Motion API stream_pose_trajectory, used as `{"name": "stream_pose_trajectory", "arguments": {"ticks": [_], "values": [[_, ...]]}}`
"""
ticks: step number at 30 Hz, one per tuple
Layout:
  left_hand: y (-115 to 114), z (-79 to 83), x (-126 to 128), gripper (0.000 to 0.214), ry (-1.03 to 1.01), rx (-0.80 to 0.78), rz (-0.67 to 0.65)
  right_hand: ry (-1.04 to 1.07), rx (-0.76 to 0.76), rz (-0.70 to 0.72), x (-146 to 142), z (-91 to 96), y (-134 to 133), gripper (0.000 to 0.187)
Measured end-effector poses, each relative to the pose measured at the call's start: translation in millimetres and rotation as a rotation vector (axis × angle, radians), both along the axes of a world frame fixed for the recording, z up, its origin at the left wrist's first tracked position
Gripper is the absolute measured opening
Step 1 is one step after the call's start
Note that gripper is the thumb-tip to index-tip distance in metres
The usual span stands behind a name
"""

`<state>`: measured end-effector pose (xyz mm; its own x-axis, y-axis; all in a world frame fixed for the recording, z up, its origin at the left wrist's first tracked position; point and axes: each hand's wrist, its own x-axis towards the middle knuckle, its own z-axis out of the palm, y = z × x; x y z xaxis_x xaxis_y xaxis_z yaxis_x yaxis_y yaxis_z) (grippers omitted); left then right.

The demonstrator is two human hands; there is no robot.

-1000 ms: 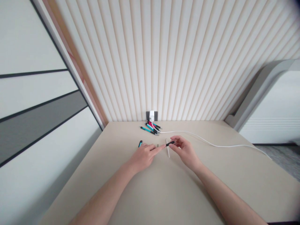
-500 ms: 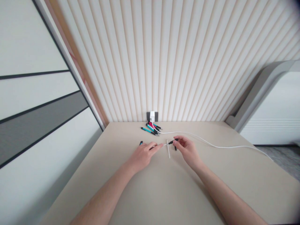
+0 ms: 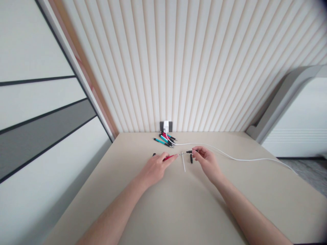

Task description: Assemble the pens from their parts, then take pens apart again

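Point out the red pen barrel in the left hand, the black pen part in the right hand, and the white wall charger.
red pen barrel (image 3: 169, 157): head view, on the red middle of the barrel.
black pen part (image 3: 189, 151): head view, on its black shaft.
white wall charger (image 3: 166, 125): head view, on its front face.

Worktop (image 3: 194, 207): smooth, matt, beige; no grain visible. Pen pile (image 3: 163, 140): teal, red and black barrels, apparently plastic, with a slight gloss. Red pen barrel (image 3: 170, 157): glossy plastic. Black pen part (image 3: 190, 151): plastic, low sheen. Thin white stick (image 3: 183, 164): smooth; material too small to tell. Cable (image 3: 230, 158): white, smooth, rubbery sheath with faint sheen. Charger (image 3: 166, 126): white plastic, smooth, lightly glossy. Wall plate (image 3: 170, 126): dark grey, matt. Fluted wall panelling (image 3: 178, 75): cream, matt, ribbed in regular vertical grooves. Sliding panels (image 3: 38, 102): smooth white and grey, satin finish, dark inlaid strips.
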<state>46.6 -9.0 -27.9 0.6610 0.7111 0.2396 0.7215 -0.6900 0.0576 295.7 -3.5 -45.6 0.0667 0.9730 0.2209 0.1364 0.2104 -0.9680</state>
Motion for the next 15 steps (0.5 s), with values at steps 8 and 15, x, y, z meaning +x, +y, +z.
{"name": "stream_pose_trajectory", "arguments": {"ticks": [8,15], "values": [[1.9,-4.0,-2.2,0.07,0.005,-0.001,-0.064,-0.404,0.108,-0.25,22.2,0.0,7.5,0.038],[3.5,-7.8,-2.2,0.06,-0.055,-0.02,-0.067,-0.649,0.111,-0.209,35.0,-0.2,11.9,0.031]]}}
